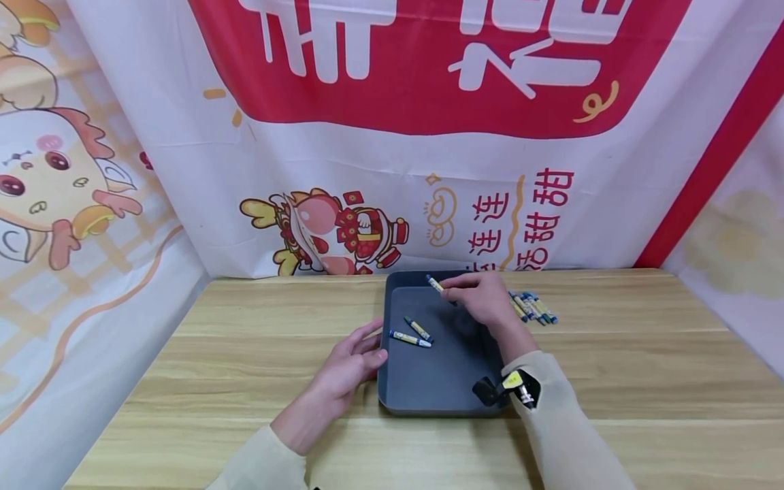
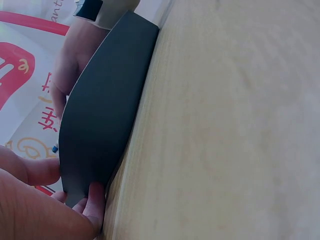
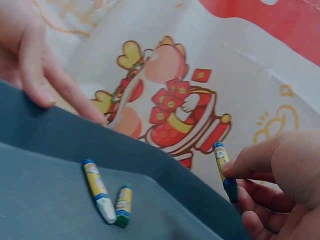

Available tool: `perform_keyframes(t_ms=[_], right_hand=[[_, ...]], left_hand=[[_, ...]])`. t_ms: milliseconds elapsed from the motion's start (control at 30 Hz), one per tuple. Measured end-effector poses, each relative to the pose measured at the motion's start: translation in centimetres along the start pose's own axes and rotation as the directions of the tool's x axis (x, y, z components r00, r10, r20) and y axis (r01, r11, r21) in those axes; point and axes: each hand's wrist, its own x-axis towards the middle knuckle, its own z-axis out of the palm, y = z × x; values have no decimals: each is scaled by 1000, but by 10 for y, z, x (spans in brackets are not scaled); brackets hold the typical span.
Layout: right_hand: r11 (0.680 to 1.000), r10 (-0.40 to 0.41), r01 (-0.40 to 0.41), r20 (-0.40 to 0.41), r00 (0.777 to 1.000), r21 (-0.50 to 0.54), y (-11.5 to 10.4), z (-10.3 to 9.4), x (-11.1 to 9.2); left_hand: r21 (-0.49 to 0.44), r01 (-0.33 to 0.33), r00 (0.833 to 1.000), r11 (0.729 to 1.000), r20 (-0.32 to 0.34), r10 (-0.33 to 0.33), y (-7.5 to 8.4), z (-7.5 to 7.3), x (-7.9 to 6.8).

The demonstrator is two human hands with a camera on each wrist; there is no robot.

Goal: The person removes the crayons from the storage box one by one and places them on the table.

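My right hand point(image 1: 480, 297) pinches a cylindrical yellow-labelled, dark-tipped wax crayon point(image 3: 220, 159) above the far end of a grey rectangular tray point(image 1: 437, 386); my left hand point(image 1: 348, 364) grips its left wall. If that pinch loosens, I'd expect the crayon to slip and strike the rim. The left grip's firmness shows poorly; slackness might let the tray slide.

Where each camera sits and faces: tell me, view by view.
On the head: looks forward, down at the tray; left hand and right hand show.
On the left wrist: looks along the tray's outer wall; both hands show.
On the right wrist: looks across the tray; right hand pinching a crayon, left hand beyond.
Head and right wrist share the tray's two crayons.
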Motion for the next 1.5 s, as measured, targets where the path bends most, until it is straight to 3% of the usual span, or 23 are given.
perform_keyframes(t_ms=[433,700,1033,1500], right_hand=[[994,38,-34,-35,999,102,0,-35,-10],[996,7,1,-89,996,91,8,-52,-11],[992,59,-46,-109,992,120,19,-69,-15],[986,163,-147,-234,958,85,41,-102,-15]], left_hand=[[4,-7,1000,1000,-2,7,1,1,-1],[6,-8,1000,1000,-1,8,0,1,-1],[8,-8,1000,1000,2,8,0,1,0],[9,16,1000,1000,-9,-15,-2,0,2]])
